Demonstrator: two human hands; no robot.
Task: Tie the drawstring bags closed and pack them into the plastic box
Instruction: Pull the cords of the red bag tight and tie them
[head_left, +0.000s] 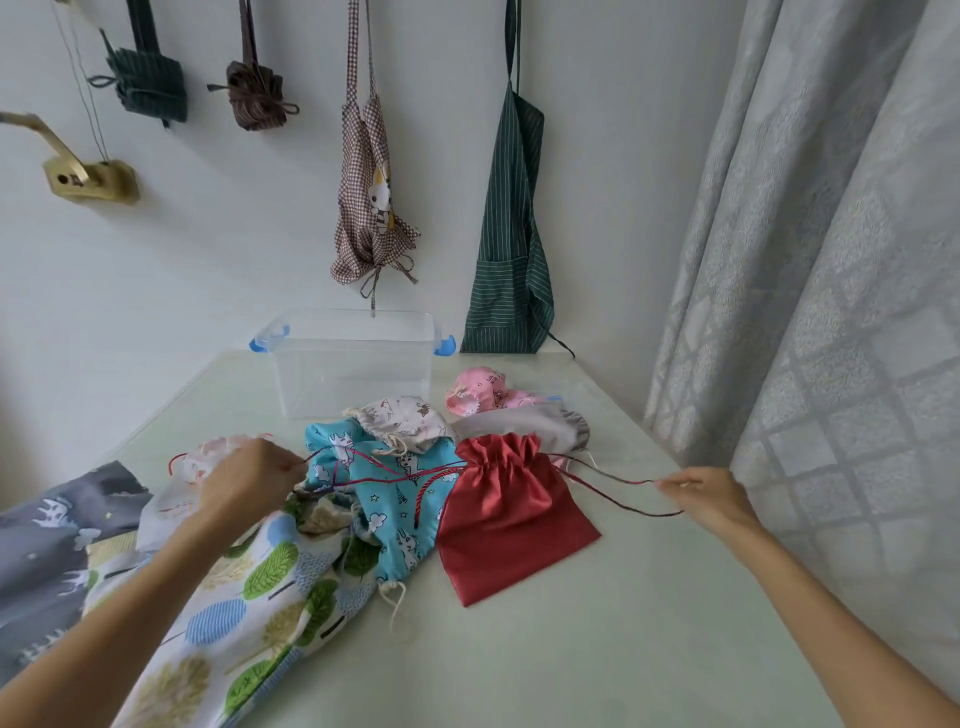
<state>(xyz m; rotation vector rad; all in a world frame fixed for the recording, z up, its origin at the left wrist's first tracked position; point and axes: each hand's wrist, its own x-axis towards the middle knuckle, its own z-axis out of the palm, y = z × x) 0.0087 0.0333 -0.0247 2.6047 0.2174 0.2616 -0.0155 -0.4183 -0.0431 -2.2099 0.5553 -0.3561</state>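
Observation:
A red drawstring bag (506, 512) lies flat on the pale table (571, 649), its mouth gathered. My left hand (249, 480) pinches the left end of its dark red cord (395, 474), which runs across a blue cartoon-print bag (384, 499). My right hand (711, 496) pinches the right cord loop (618, 493), pulled out sideways. Behind stands the clear plastic box (353, 364) with blue clips, open, with nothing showing inside.
More bags lie around: a tree-print one (244, 597) under my left arm, a grey print one (47, 545) at far left, white (410, 418), grey (524, 426) and pink (483, 392) ones behind. Aprons hang on the wall. A curtain (831, 312) borders the table's right edge.

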